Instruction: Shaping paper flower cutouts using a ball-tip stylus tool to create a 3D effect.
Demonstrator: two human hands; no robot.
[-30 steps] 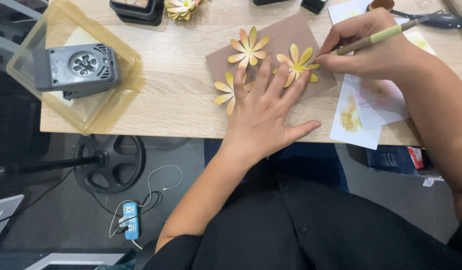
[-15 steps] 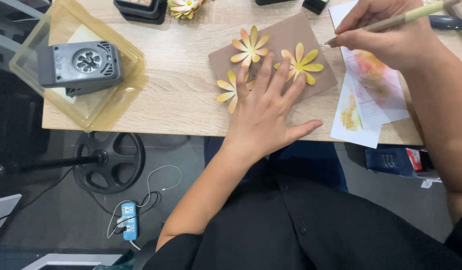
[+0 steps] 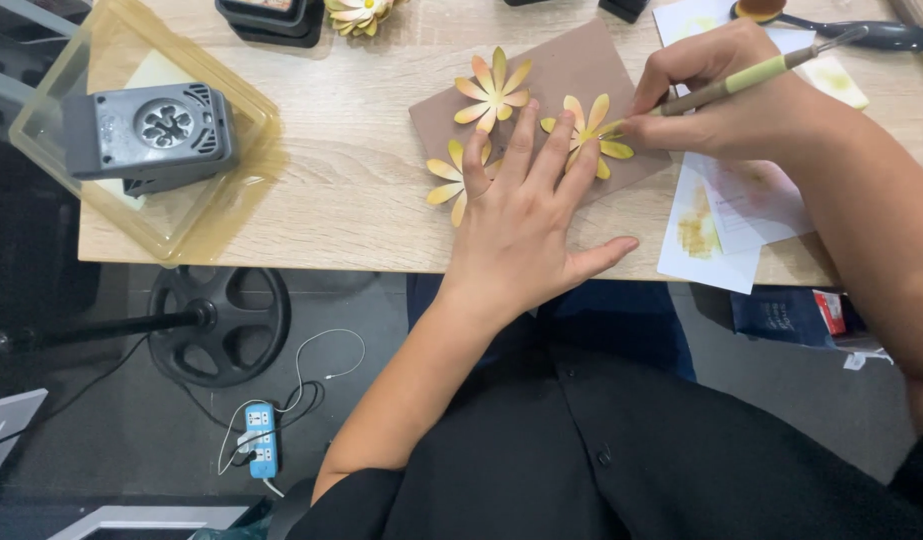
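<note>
One head-worn camera looks steeply down. It sits close above the counter [image 3: 361, 190] edge, facing the floor [image 3: 111, 440] beyond the person's lap.

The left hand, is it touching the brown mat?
Touching. The head view shows the left hand pressed flat on the brown mat, fingers spread between the paper flowers.

The table [image 3: 331, 190] is showing pale wood grain with a matt finish. The brown card [image 3: 571, 75] at upper centre is looking like dull, smooth paper, and the yellow-orange flowers [image 3: 493, 92] are looking like thin matt paper. At upper left, the tray [image 3: 231, 100] is gleaming as clear glossy plastic around a grey plastic punch [image 3: 146, 135].
</note>
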